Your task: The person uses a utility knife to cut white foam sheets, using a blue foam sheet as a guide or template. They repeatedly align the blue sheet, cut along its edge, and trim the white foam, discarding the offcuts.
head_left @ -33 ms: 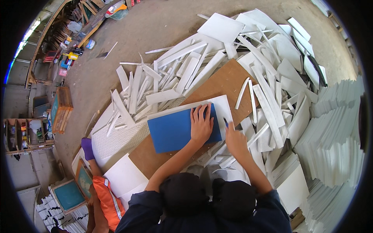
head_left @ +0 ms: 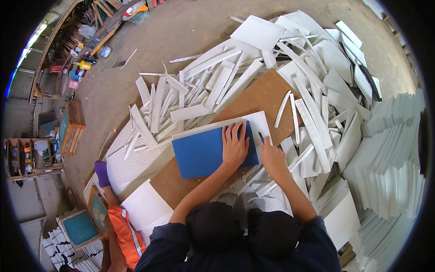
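My left hand (head_left: 234, 147) lies with its fingers spread on a flat blue rectangular panel (head_left: 197, 154), pressing near its right end. Beneath the panel is a white foam-like sheet (head_left: 259, 121), showing along the far and right edges. In my right hand (head_left: 273, 159), closed around it, is a small knife (head_left: 261, 137) with a dark pointed blade and a bit of blue at the grip. Its tip is over the white strip just right of the blue panel; whether it touches cannot be made out. A brown board (head_left: 163, 183) lies under both sheets.
White offcut strips (head_left: 199, 90) are heaped beyond and right of the board. Tall stacks of white sheets (head_left: 385, 158) stand at the right. At lower left is another person's orange garment (head_left: 127, 235) and purple-socked foot (head_left: 102, 173), beside a teal-panelled wooden frame (head_left: 80, 228).
My right hand and the knife have shifted slightly away from me and to the left along the white strip. My left hand and the blue panel stay in place.
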The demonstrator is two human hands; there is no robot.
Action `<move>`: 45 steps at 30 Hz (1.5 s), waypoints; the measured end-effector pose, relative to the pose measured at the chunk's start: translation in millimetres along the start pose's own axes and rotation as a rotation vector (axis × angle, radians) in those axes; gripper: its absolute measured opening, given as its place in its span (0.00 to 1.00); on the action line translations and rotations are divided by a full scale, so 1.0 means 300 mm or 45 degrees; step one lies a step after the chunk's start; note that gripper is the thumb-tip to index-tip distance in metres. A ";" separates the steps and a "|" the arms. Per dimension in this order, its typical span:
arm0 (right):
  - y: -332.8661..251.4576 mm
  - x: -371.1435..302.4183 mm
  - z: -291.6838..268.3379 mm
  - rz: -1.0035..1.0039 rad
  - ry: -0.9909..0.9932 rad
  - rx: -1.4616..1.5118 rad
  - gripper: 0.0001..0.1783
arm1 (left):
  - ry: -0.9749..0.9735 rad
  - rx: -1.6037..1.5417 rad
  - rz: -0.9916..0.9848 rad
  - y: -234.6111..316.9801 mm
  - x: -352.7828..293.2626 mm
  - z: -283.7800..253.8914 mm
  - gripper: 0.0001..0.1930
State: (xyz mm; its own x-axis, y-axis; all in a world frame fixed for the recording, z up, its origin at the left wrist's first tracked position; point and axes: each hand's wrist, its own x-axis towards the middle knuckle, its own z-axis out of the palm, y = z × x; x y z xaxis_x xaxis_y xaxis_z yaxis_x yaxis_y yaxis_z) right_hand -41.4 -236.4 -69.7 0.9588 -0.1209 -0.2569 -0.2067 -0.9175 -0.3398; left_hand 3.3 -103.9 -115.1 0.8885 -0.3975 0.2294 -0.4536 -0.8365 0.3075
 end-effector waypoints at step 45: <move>0.055 -0.250 0.233 0.082 -0.212 0.105 0.12 | 0.045 0.021 0.055 0.006 -0.001 0.003 0.28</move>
State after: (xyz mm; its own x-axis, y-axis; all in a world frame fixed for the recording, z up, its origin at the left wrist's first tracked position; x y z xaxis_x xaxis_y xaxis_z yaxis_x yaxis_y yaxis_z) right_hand -130.5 -216.1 -119.3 0.8989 -0.1080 -0.4245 -0.2888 -0.8749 -0.3888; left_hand 2.4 -105.6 -115.4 0.8649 -0.4200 0.2747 -0.4900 -0.8250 0.2816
